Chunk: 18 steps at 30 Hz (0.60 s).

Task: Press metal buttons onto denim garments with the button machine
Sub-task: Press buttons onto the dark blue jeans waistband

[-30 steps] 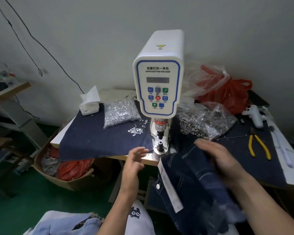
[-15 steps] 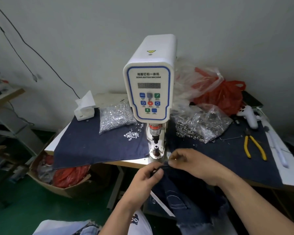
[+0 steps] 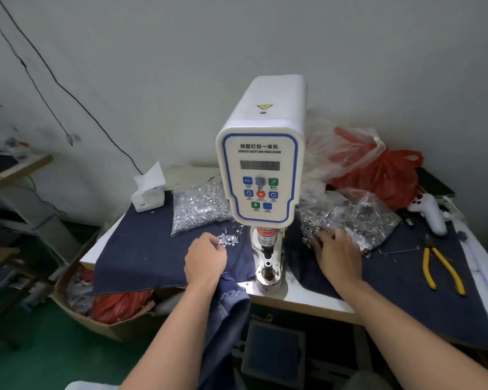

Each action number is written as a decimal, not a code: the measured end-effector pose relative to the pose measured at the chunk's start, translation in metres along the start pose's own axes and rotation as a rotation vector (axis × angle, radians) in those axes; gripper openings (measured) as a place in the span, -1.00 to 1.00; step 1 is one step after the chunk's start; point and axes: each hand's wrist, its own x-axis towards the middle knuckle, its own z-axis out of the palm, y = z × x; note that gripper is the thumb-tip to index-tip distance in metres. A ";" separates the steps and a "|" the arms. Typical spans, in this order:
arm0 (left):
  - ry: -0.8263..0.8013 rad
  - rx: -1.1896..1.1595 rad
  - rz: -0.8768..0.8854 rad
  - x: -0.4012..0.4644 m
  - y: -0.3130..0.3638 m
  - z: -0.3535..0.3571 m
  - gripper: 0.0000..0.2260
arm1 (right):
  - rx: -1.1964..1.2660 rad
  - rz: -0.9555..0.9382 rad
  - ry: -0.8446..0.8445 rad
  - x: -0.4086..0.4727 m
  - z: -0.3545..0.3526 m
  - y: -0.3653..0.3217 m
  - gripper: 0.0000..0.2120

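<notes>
The white servo button machine stands mid-table, its lower die bare. My left hand is left of the die, fingers curled, pinching at a small loose pile of silver tacks on the dark denim mat. On the other side, my right hand lies with its fingers reaching into the metal buttons spilling from a clear bag. A denim garment hangs over the table's front edge under my left forearm.
A clear bag of silver tacks and a white tissue box sit at the back left. Red and clear plastic bags, a white controller and yellow pliers lie to the right. A cardboard box stands on the floor.
Both hands let go of the denim garment and moved forward onto the table, the left to the loose tacks, the right to the buttons. The garment now hangs from the table edge.
</notes>
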 end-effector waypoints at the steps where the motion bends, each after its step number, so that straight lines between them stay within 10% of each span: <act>1: 0.007 0.041 0.000 0.005 0.001 0.004 -0.90 | 0.011 -0.006 0.029 0.000 0.003 0.002 -0.82; 18: 0.115 -0.007 0.152 0.003 -0.015 0.017 -0.79 | 0.106 0.020 0.089 -0.003 0.004 0.001 -0.89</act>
